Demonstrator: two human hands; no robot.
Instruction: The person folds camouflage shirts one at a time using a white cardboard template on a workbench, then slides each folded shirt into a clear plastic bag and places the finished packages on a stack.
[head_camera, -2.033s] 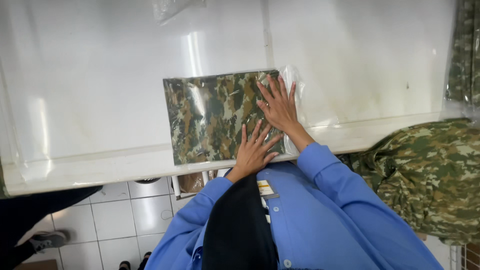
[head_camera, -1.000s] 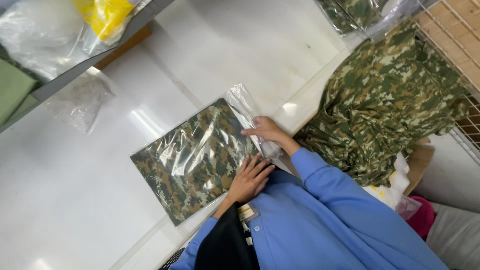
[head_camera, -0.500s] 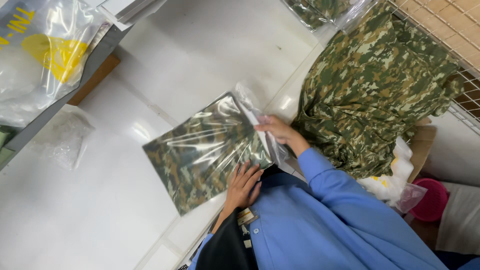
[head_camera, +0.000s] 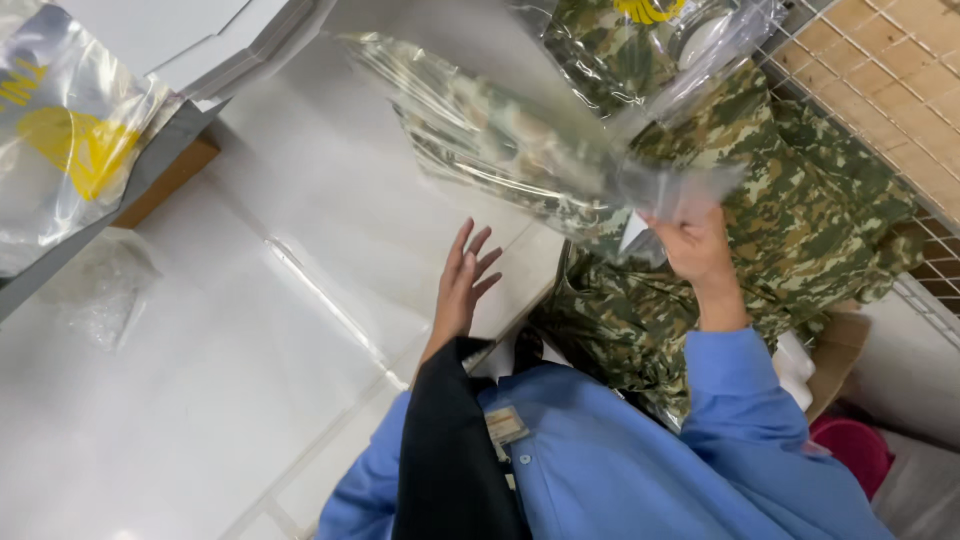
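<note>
The white table (head_camera: 250, 330) lies open across the centre and lower left of the frame. A shelf edge (head_camera: 150, 170) with a plastic bag (head_camera: 70, 130) blocks the upper left; piled camouflage garments (head_camera: 800, 200) and a wire rack (head_camera: 900, 60) close off the right.

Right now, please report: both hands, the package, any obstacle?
Right hand grips bagged camouflage garment, lifted off white table. Left hand open, fingers spread over table. Loose camouflage pile close beside.

bagged garment (head_camera: 500, 150) above table (head_camera: 250, 380), pile (head_camera: 800, 230) right
</note>
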